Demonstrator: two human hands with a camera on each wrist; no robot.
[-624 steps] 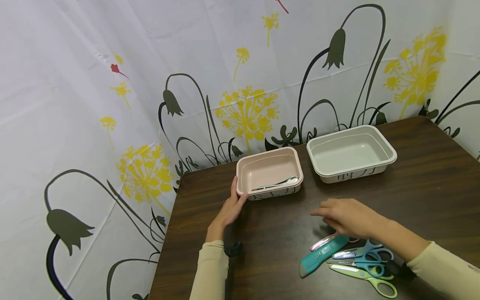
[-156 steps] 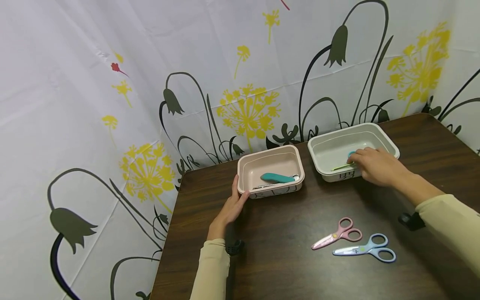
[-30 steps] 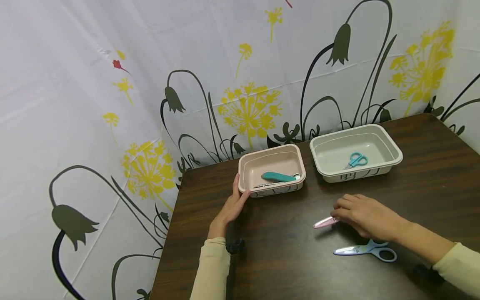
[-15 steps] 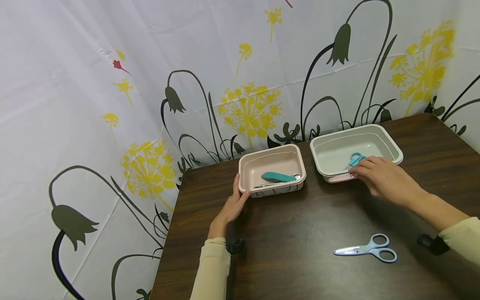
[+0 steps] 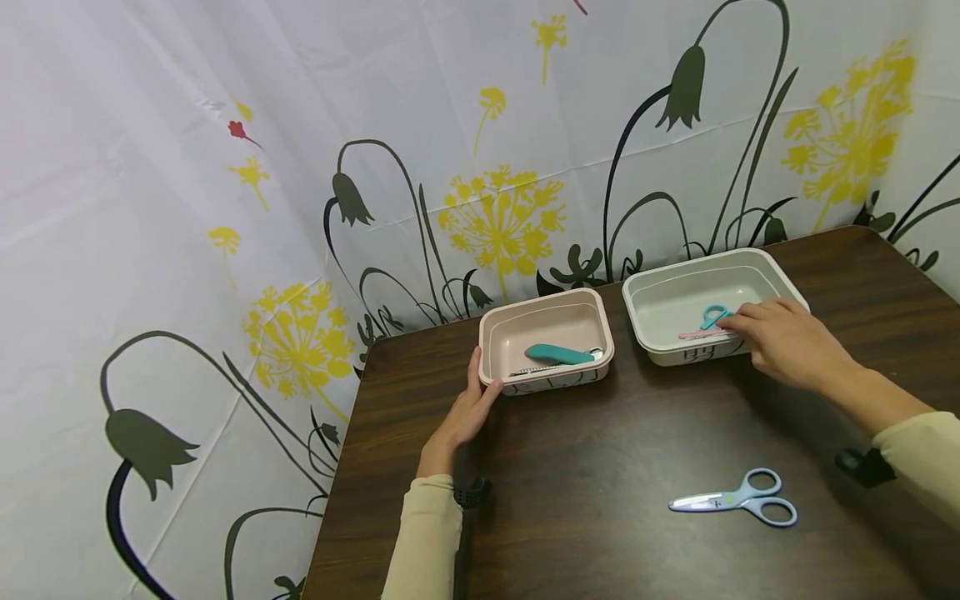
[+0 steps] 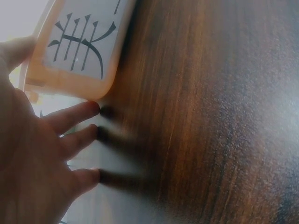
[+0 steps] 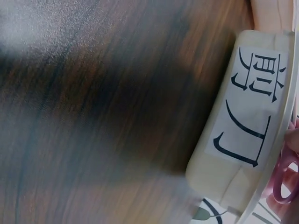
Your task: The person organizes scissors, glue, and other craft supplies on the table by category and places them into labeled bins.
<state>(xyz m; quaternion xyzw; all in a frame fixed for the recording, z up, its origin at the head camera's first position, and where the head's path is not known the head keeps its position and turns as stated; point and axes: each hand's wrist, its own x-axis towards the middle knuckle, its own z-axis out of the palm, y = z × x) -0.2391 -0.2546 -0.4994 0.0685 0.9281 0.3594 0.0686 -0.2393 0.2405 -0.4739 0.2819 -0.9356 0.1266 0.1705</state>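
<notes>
My right hand [image 5: 791, 343] reaches over the front rim of the pale grey-green tub [image 5: 671, 302] and holds pink scissors [image 5: 700, 334] by the handle end, blades pointing left inside it. In the right wrist view their pink handle loop [image 7: 278, 182] shows beside the fingers. Small turquoise scissors [image 5: 716, 315] lie in that tub. My left hand [image 5: 459, 414] rests against the left front corner of the pink tub [image 5: 517, 329], fingers extended. Inside are a teal cutter-like tool [image 5: 558, 354] and a slim silvery tool [image 5: 528, 370] partly covered by it.
Light blue scissors [image 5: 738, 500] lie on the brown table [image 5: 570, 492], blades to the left. Both tubs stand near the table's back edge with a gap between them. A flower-printed curtain [image 5: 420, 75] hangs behind. Labels with black characters [image 7: 247, 105] mark the tubs' fronts.
My right hand has carried the pink scissors from the table into the grey-green tub. Earlier, the teal tool went into the pink tub, the turquoise scissors into the other. My left hand stays put.
</notes>
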